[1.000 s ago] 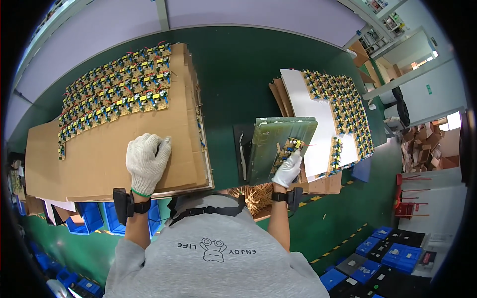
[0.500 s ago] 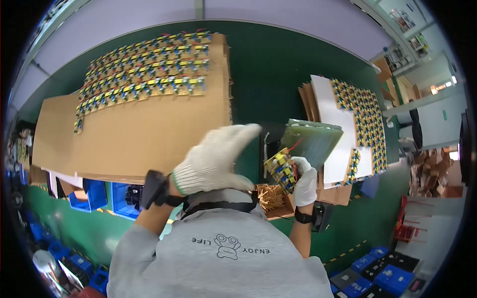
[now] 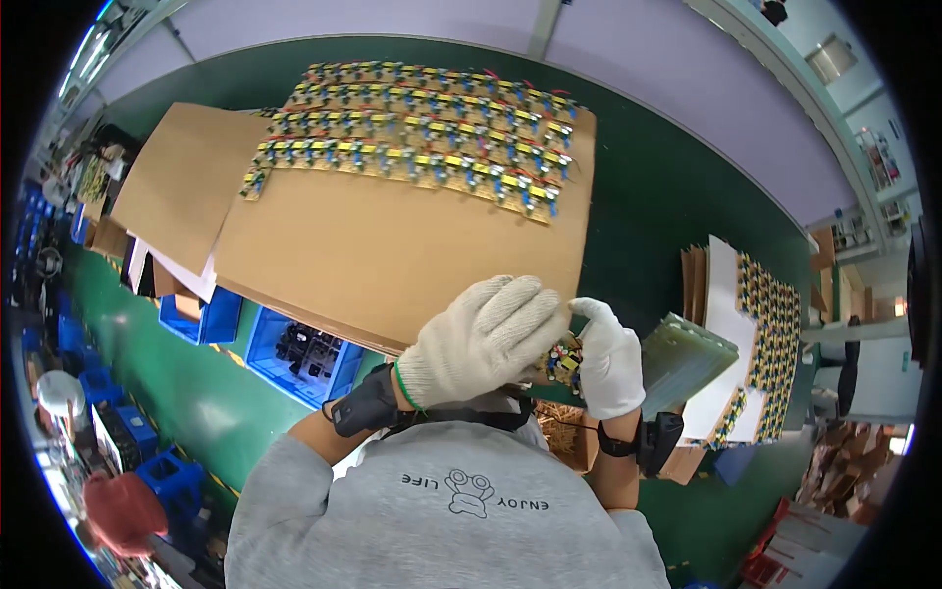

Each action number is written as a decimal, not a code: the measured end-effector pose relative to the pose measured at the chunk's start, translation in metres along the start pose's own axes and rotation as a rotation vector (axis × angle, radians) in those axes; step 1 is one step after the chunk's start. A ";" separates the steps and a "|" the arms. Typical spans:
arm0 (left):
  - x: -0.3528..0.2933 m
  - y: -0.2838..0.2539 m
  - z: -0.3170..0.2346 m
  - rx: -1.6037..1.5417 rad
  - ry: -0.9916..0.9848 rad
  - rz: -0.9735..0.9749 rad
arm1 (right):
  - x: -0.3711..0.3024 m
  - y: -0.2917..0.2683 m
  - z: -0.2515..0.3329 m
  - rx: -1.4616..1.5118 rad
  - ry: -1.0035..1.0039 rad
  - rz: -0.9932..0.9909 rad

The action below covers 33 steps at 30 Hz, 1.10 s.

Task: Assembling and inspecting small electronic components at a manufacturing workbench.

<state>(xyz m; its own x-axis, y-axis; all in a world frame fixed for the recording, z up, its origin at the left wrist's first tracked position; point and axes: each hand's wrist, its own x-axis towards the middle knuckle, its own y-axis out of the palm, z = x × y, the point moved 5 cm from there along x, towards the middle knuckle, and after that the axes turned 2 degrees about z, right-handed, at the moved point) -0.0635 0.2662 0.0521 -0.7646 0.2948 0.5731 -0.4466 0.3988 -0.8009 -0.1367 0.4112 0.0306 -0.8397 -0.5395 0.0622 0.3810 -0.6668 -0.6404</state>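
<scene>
Both my hands wear white knit gloves and meet in front of my chest, over the near right corner of the cardboard. In my right hand [image 3: 610, 361] is a small circuit board [image 3: 564, 362] with yellow and blue parts, gripped at its right side. My left hand [image 3: 491, 334] lies across the board's left part with its fingers stretched out, hiding much of it. Whether the left fingertips touch the board cannot be seen. Several rows of similar circuit boards [image 3: 422, 162] stand on the far part of the brown cardboard sheet [image 3: 392, 236].
To the right, a greenish stack of sheets [image 3: 687, 363] leans by a white sheet [image 3: 716, 324] bearing more boards [image 3: 770, 334]. Below the table edge are blue bins [image 3: 294, 348], one with black parts, and a box of wooden sticks [image 3: 564, 432]. A purple partition [image 3: 667, 79] runs behind.
My left hand has moved right, onto the circuit board in my right hand. The right hand has come up and closer to the left. The whole view has turned toward the left.
</scene>
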 end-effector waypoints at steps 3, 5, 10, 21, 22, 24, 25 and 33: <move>-0.006 -0.013 0.016 0.218 0.001 -0.003 | 0.022 0.022 0.030 -0.053 -0.051 0.130; -0.017 -0.020 0.033 0.190 0.007 0.039 | 0.035 0.036 0.050 -0.002 -0.075 0.149; -0.051 -0.061 0.089 0.282 -0.188 -0.066 | 0.063 0.033 0.043 0.236 -0.017 -0.509; -0.109 -0.114 0.167 0.320 -0.205 -0.164 | 0.084 0.174 0.130 0.153 0.041 -0.222; -0.116 -0.119 0.169 0.316 -0.158 -0.210 | 0.083 0.184 0.140 0.115 0.054 -0.194; -0.142 -0.114 0.172 0.293 -0.217 -0.142 | 0.082 0.201 0.153 0.165 0.107 -0.138; -0.151 -0.113 0.175 0.248 -0.249 -0.070 | 0.081 0.213 0.156 0.212 0.180 -0.109; -0.193 -0.152 0.208 -0.031 -0.345 -0.091 | 0.096 0.276 0.176 0.458 0.072 0.058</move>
<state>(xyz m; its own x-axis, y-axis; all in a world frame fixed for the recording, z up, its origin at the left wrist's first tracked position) 0.0556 -0.0318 0.0274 -0.8364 -0.0518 0.5457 -0.5103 0.4373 -0.7405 -0.0439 0.0852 -0.0056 -0.8307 -0.5560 -0.0274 0.5458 -0.8038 -0.2365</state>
